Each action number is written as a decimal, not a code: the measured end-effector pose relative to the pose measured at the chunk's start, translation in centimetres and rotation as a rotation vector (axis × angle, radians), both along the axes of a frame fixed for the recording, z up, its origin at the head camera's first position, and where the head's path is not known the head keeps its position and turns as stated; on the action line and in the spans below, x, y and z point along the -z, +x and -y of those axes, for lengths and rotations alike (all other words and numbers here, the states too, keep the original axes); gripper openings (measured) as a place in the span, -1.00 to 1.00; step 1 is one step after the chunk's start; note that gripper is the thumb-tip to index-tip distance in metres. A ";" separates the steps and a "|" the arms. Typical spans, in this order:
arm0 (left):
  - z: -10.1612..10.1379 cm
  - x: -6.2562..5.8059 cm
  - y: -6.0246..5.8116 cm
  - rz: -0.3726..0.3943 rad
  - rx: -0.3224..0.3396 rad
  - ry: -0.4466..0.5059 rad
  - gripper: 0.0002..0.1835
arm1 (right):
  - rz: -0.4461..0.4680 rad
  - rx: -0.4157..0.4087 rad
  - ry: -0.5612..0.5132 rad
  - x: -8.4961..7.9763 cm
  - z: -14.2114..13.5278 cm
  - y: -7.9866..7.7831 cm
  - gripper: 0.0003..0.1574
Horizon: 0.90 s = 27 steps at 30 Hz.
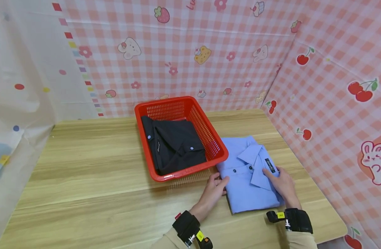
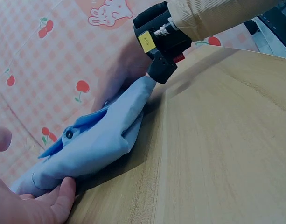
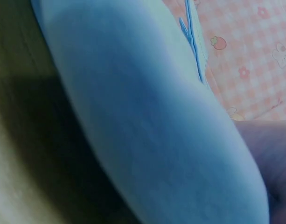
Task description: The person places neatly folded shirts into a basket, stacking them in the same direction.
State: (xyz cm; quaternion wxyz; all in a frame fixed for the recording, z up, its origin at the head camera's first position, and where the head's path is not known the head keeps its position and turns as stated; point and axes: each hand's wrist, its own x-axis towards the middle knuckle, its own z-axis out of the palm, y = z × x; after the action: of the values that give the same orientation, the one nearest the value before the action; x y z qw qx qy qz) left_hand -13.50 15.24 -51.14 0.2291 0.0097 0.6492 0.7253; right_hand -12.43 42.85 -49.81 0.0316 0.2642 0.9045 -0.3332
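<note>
A folded light blue shirt (image 1: 249, 190) with a pointed collar, dark buttons and a black label lies flat between both hands. At its left edge is my left hand (image 1: 211, 189); in the left wrist view, fingers (image 2: 63, 198) tuck under the folded cloth. My right hand (image 1: 282, 181) grips the right edge, thumb on top near the label and the other fingers hidden beneath. In the left wrist view the shirt's near edge stands above the table over a shadow. Blue cloth (image 3: 143, 112) fills most of the right wrist view.
A red plastic basket (image 1: 190, 169) stands just left of the shirt, its corner overlapping it in the head view. Inside lies a folded black shirt (image 1: 178, 141). The wooden table (image 1: 84, 193) meets checked, cartoon-printed cloth (image 1: 178, 41) at the back and right.
</note>
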 end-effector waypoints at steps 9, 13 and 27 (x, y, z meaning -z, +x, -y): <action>-0.1 0.0 0.0 -0.031 0.005 -0.006 -0.24 | -0.037 0.018 -0.063 0.1 -0.1 0.5 0.19; -0.2 0.1 -0.1 -0.040 0.019 -0.023 -0.23 | -0.048 0.031 -0.091 0.1 0.0 0.6 0.19; -0.3 0.5 -0.1 -0.089 0.072 -0.078 -0.20 | -0.149 0.065 -0.123 0.4 0.3 1.1 -0.19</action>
State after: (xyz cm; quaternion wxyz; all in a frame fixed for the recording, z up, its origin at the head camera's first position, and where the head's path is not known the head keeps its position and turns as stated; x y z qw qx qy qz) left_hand -13.56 15.55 -51.63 0.2263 0.0562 0.6858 0.6894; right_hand -11.34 42.53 -50.23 -0.0307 0.2655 0.8730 -0.4079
